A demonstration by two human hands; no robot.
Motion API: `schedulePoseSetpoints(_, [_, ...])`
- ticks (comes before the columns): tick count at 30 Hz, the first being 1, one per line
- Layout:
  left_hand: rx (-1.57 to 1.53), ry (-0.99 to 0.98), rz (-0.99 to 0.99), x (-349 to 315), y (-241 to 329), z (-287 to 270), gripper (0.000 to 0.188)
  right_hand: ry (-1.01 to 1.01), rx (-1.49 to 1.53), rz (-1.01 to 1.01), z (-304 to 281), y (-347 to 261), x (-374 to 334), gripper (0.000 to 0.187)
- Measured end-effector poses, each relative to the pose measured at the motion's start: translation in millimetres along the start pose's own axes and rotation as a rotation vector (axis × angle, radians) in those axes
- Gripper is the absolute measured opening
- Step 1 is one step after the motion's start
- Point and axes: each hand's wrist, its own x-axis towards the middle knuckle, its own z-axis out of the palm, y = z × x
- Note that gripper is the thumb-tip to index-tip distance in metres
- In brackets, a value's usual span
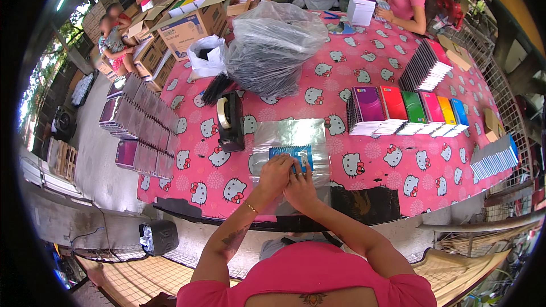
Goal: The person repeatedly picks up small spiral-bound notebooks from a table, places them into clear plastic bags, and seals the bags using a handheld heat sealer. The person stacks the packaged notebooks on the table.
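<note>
A small blue spiral notebook [300, 152] lies on a stack of clear plastic bags [264, 136] at the table's near edge. My left hand [276, 174] is closed on its left and near side, fingers bent over the cover. Close beside it, nearly touching, my right hand [300, 186] grips the notebook's near edge, its fingertips on the cover. Parts of the notebook are hidden under both hands. Left of the bags stands a black tape dispenser [232, 131] with a roll of tape in it.
Stacks of wrapped notebooks [139, 128] line the left edge. Coloured notebook stacks [392, 111] stand at the right, with blue ones [493, 158] beyond. A big plastic bag of black pieces [276, 45] and cartons [193, 28] are farther back. A co-worker [406, 3] stands far right.
</note>
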Motion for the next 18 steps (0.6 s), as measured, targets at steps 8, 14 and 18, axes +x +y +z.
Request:
schedulePoseSetpoints(8, [-0.139, 0.013, -0.049, -10, -18, 11, 0.025, 0.163, 0.653, 0.223, -2, 24, 6, 0.063])
schedulePoseSetpoints(14, [0.044, 0.098, 0.05, -6, -1, 8, 0.025, -0.018, -0.096, -0.057, -41, 48, 14, 0.048])
schedulePoseSetpoints(18, [0.115, -0.384, -0.092, 56, -15, -20, 0.029, -0.041, -0.138, -0.121, -34, 49, 12, 0.047])
